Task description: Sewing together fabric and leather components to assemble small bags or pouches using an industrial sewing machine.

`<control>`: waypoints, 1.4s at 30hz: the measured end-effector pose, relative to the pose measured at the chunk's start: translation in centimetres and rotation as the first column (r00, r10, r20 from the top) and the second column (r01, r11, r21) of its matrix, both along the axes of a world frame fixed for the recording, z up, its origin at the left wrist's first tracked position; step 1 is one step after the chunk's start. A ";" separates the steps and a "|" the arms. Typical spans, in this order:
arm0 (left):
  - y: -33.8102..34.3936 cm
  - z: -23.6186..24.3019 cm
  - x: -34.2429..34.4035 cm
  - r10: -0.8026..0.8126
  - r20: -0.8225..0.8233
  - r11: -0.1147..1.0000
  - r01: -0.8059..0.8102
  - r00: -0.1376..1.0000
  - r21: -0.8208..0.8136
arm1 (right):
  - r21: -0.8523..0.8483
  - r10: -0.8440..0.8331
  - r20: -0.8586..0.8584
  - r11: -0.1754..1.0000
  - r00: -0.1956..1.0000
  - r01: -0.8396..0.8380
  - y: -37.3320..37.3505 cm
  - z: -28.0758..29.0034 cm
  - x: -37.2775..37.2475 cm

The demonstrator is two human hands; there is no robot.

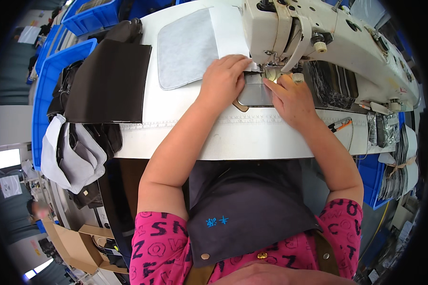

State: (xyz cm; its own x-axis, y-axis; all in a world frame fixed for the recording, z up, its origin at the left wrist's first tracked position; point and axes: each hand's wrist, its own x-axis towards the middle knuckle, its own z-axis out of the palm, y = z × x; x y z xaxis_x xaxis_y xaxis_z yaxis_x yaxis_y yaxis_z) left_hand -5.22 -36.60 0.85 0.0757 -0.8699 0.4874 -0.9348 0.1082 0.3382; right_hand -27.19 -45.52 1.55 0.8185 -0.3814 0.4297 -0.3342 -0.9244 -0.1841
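A light grey-white fabric panel [188, 50] lies left of the sewing machine [314, 35]. Its right-hand strip runs to my left hand [225, 80], whose fingers are closed over the edge beside the presser foot [272, 65]. A short dark edge [253, 69] shows just past those fingertips. Right of the needle area, my right hand [294, 100] rests with its fingers bent together and a fingertip by the metal plate [254, 95]. Whatever is between the right fingers is hidden.
Dark brown panels [109, 80] and hanging grey pieces [76, 156] overlap a blue bin [40, 95] at left. A dark bundle [335, 83] sits under the machine arm. Orange-handled thread snips [341, 125] lie near the table's ruler strip [176, 122].
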 end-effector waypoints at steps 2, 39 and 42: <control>0.6 0.1 0.7 0.072 0.049 0.997 -0.072 0.996 -0.008 | 0.000 0.002 0.008 1.000 1.000 -0.002 0.0 0.0 0.0; 39.3 24.3 21.9 0.954 0.271 0.234 -0.881 0.126 -0.412 | -0.014 0.040 0.020 0.999 0.999 -0.040 0.3 0.0 -0.1; 39.8 20.6 22.9 0.854 0.476 0.239 -0.971 0.210 0.001 | -0.014 0.035 0.023 0.999 0.999 -0.035 0.3 0.0 -0.3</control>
